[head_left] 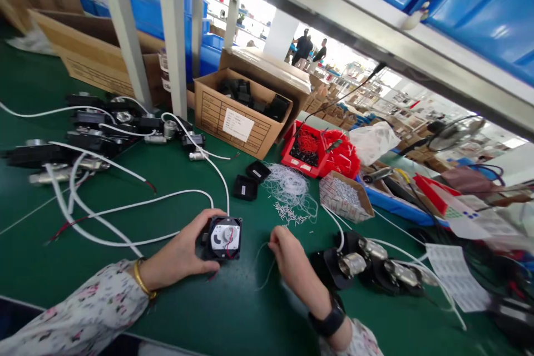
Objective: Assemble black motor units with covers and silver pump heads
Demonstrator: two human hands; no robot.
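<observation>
My left hand (183, 253) grips a square black housing (226, 238) by its left side, thumb below and fingers above. A pale disc and thin red wires show in its open face, and a white cable leaves its top. To the right, my right hand (286, 250) is closed in a pinch on a thin translucent strand (268, 273) that hangs in a loop. Just beyond my right hand lie small metallic pins (288, 213) and a tangle of thin white strands (291, 181). Two small black covers (245, 187) rest above the housing.
Black assemblies with white cables (94, 142) crowd the left; several more (367, 264) lie at right. A cardboard box (208, 111) of black parts, a red bin (287, 150) and a small box of pins (344, 196) line the back. Metal posts (172, 28) rise behind the bench.
</observation>
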